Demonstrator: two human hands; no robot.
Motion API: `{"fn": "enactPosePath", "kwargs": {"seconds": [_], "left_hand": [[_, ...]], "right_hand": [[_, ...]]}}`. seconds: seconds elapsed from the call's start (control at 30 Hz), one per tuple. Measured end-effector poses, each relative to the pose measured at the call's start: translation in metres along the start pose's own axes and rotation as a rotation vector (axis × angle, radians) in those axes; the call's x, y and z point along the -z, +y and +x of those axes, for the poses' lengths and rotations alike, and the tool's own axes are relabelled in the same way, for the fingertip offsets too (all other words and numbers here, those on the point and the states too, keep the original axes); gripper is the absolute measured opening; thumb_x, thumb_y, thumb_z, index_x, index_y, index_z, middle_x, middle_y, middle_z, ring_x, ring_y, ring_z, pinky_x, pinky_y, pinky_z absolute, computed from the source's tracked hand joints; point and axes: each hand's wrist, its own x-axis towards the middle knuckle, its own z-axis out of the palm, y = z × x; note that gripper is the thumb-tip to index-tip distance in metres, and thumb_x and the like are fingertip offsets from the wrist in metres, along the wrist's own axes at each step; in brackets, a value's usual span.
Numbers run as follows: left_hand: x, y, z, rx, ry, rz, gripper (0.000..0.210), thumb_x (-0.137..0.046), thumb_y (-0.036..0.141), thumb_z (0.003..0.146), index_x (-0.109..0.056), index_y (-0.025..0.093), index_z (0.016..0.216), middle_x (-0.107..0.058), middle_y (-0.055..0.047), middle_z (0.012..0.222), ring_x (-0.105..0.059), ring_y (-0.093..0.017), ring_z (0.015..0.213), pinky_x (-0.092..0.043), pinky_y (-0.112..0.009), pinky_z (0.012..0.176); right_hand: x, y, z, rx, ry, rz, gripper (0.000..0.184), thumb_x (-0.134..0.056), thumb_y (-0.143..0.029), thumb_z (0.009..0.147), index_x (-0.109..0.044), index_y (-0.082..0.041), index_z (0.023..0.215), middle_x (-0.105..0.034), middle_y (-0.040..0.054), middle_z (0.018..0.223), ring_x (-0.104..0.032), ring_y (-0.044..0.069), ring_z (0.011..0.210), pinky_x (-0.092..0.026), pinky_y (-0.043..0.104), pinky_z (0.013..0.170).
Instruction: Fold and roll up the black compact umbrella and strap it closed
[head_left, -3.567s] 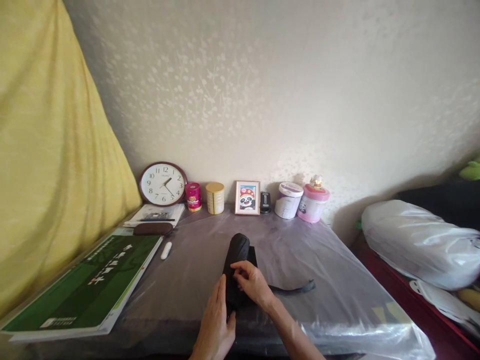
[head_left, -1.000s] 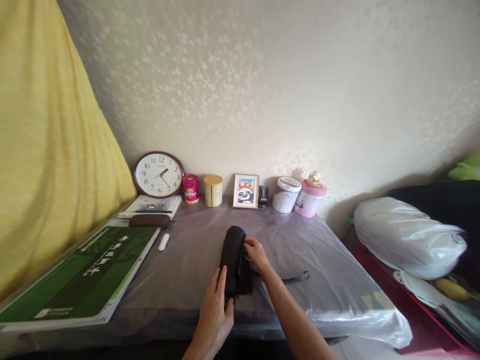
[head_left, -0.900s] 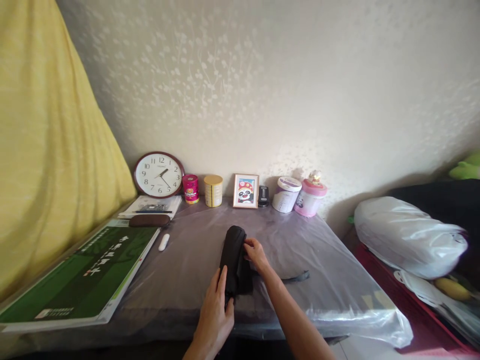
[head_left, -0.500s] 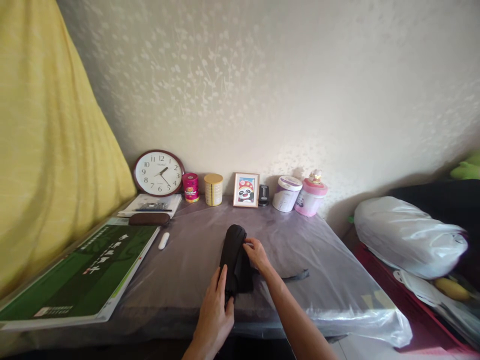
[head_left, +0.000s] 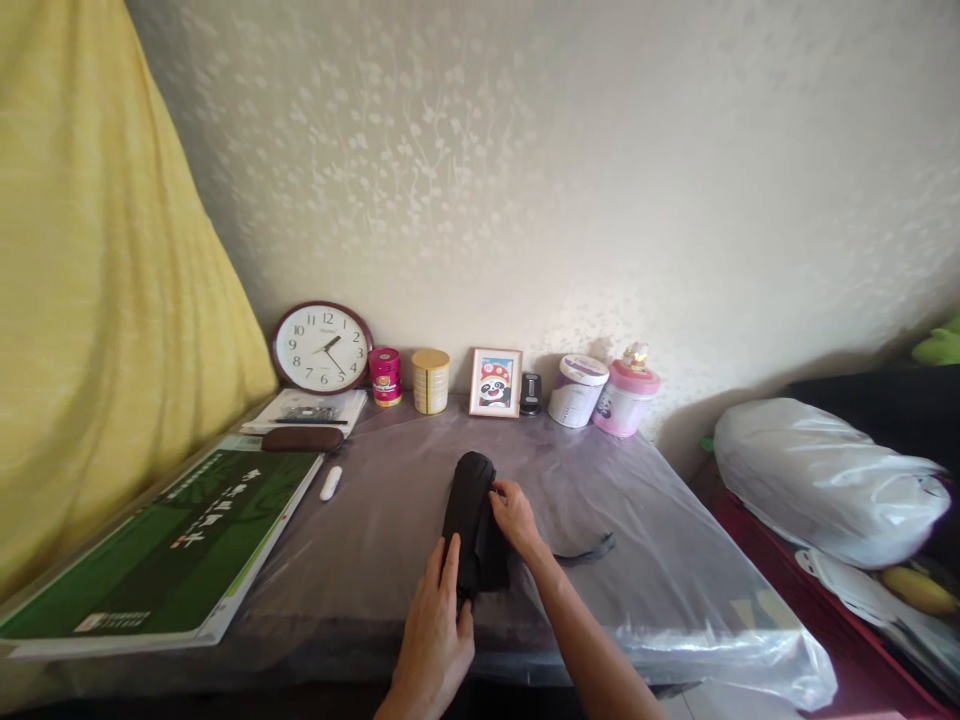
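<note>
A black folded umbrella (head_left: 469, 500) lies on the table, pointing away from me, with a loose flap of its fabric on the right side. My left hand (head_left: 439, 625) is closed around its near end, fingers along the left side and thumb underneath near the front. At the umbrella's right edge, toward the far end, my right hand (head_left: 514, 512) pinches the black fabric between thumb and fingers. A dark strip (head_left: 592, 550) lies on the table beyond my right forearm; whether it joins the umbrella is hidden.
The table (head_left: 367, 560) has a plastic cover. To the left are a green book (head_left: 150, 560), a brown case (head_left: 302, 440) and a white stick-like object (head_left: 331, 483). A clock (head_left: 322, 346), tins, a picture frame (head_left: 496, 382) and tubs line the wall. A white bag (head_left: 825, 480) sits right.
The view has shifted slightly, so everything sits a little to the right. Both hands keep their places on the umbrella, with the right fingers moving very little on the fabric.
</note>
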Motion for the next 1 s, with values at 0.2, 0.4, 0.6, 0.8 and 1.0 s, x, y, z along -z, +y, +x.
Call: {"fn": "enactPosePath", "kwargs": {"seconds": [0.2,0.4,0.6,0.8,1.0], "left_hand": [[0.0,0.023,-0.001,0.017,-0.054,0.296,0.068,-0.033,0.001,0.074,-0.018,0.014,0.139,-0.027,-0.019,0.143,-0.041,-0.029,0.123,-0.039,-0.044,0.097],[-0.016,0.045,-0.004,0.038,-0.081,0.475,0.074,-0.039,-0.008,0.064,-0.031,0.012,0.135,-0.029,-0.021,0.142,-0.046,-0.035,0.116,-0.041,-0.049,0.095],[-0.019,0.019,-0.009,-0.037,-0.099,0.277,0.075,-0.04,0.001,0.068,-0.022,0.018,0.139,-0.02,-0.017,0.147,-0.042,-0.034,0.122,-0.04,-0.049,0.097],[-0.018,-0.015,-0.024,-0.113,-0.082,-0.02,0.072,-0.042,0.008,0.072,-0.018,0.017,0.14,-0.021,-0.01,0.148,-0.028,-0.023,0.133,-0.033,-0.037,0.106],[-0.02,-0.028,-0.034,-0.037,-0.059,-0.146,0.068,-0.042,0.006,0.067,-0.033,0.014,0.134,-0.035,-0.01,0.142,-0.035,-0.019,0.129,-0.034,-0.03,0.105]], "right_hand": [[-0.014,-0.008,-0.007,-0.074,0.023,0.001,0.031,-0.042,-0.028,0.082,-0.062,-0.014,0.101,-0.066,0.0132,0.101,-0.059,0.025,0.1,-0.042,0.033,0.088],[-0.029,-0.013,-0.015,-0.127,0.068,0.034,0.044,-0.044,-0.042,0.082,-0.054,-0.011,0.111,-0.061,0.0181,0.11,-0.056,0.027,0.106,-0.043,0.034,0.089],[-0.039,-0.013,-0.019,-0.11,0.123,0.06,0.052,-0.051,-0.045,0.077,-0.049,-0.01,0.114,-0.058,0.0189,0.112,-0.053,0.028,0.111,-0.042,0.034,0.091],[-0.038,-0.017,-0.02,-0.09,0.118,0.04,0.058,-0.049,-0.042,0.077,-0.046,-0.001,0.117,-0.054,0.0255,0.115,-0.05,0.032,0.113,-0.038,0.036,0.095],[-0.038,-0.017,-0.019,-0.096,0.12,0.046,0.057,-0.05,-0.042,0.076,-0.047,-0.002,0.116,-0.054,0.0257,0.116,-0.049,0.033,0.115,-0.038,0.037,0.096]]}}
